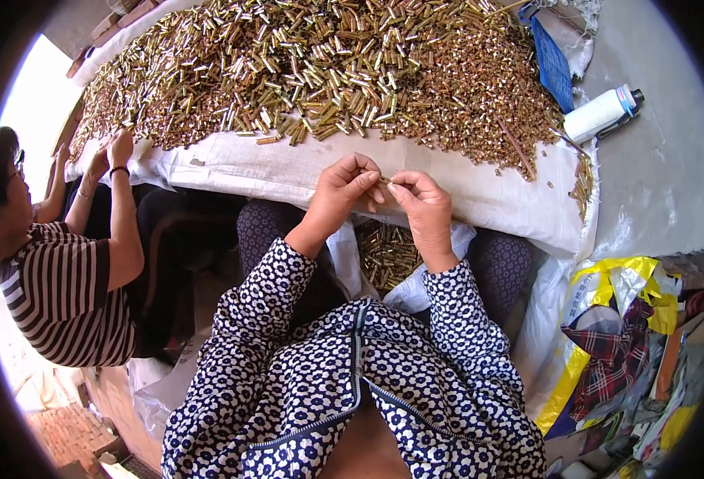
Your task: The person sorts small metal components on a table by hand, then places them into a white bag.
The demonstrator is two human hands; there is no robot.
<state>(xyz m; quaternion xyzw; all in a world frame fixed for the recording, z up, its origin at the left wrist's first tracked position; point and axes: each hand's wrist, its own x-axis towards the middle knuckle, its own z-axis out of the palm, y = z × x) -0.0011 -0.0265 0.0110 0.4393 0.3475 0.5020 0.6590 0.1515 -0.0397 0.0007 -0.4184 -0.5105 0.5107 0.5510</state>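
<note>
My left hand (340, 194) and my right hand (426, 214) meet above my lap, just off the table's near edge. Thumbs and fingertips of both pinch a small brass-coloured metal piece (384, 180) between them; the fingers partly hide it, so its exact kind cannot be made out. Below, between my knees, an open white sack (412, 292) holds many short brass-coloured metal tubes (388, 254). On the cloth-covered table (232, 164) ahead lies a broad heap of similar metal tubes (320, 76), with a mound of smaller nut-like pieces (479, 100) to its right.
At the left, a person in a striped shirt (64, 267) works at the same table, hands raised by its edge. A white bottle (599, 116) and a blue plastic piece (551, 64) lie at the right. A yellow-and-white bag (579, 351) with cloths stands lower right.
</note>
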